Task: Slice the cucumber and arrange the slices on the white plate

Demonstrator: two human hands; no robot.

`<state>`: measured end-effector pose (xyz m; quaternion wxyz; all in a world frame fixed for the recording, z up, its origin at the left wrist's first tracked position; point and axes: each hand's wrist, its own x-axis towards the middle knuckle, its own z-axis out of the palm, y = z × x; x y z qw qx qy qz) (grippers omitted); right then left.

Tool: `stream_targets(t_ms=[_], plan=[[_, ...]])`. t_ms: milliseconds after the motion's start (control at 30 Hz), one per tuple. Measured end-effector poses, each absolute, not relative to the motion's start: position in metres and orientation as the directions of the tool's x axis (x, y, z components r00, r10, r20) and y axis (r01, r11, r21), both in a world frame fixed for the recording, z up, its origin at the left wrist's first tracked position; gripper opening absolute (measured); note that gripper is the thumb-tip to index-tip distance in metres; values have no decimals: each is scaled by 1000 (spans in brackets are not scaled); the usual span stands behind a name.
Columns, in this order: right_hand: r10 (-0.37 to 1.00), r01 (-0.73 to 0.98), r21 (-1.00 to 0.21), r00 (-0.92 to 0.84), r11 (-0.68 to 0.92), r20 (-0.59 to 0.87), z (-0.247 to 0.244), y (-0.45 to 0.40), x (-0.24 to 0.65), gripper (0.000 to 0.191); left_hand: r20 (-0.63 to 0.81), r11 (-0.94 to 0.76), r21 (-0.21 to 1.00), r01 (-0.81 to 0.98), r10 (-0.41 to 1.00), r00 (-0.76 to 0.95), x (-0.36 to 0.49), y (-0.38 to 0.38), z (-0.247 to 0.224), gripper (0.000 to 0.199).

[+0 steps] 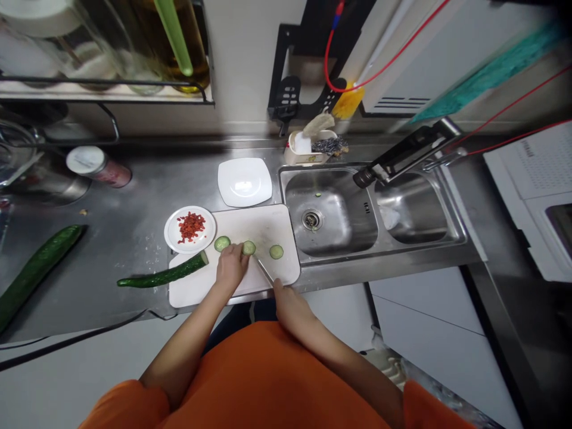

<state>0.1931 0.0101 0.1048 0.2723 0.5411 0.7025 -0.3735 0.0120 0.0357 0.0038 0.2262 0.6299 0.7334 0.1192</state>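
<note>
My left hand is over the white cutting board, its fingertips closed at the edge of a cucumber slice. In my right hand is a knife, its thin blade slanting up and left to that same slice. One cucumber slice lies left of my fingers, and another slice sits to the right of the blade. A cut cucumber rests with its pale end on the board and its tail on the counter.
A plate of chopped red pieces stands at the board's upper left, a white square plate behind the board. To the right is a double sink with a faucet. A whole cucumber and a lidded jar are at left.
</note>
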Motion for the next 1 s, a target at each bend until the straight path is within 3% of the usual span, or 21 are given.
stream_targets(t_ms=[300,500,733,1000], plan=[[536,978,-177,-206,106,-819,120,12,208,48,-231,180,386,905,969,-94,22,55,13,24],[550,980,-170,-197,100,-812,117,16,210,48,-266,229,401,887,956,-127,22,62,16,19],[569,979,-180,-201,93,-798,114,18,211,47,-370,330,500,800,917,-147,16,67,26,11],[567,980,-179,-199,92,-800,111,22,211,44,-319,399,583,708,913,-252,-8,58,37,23]])
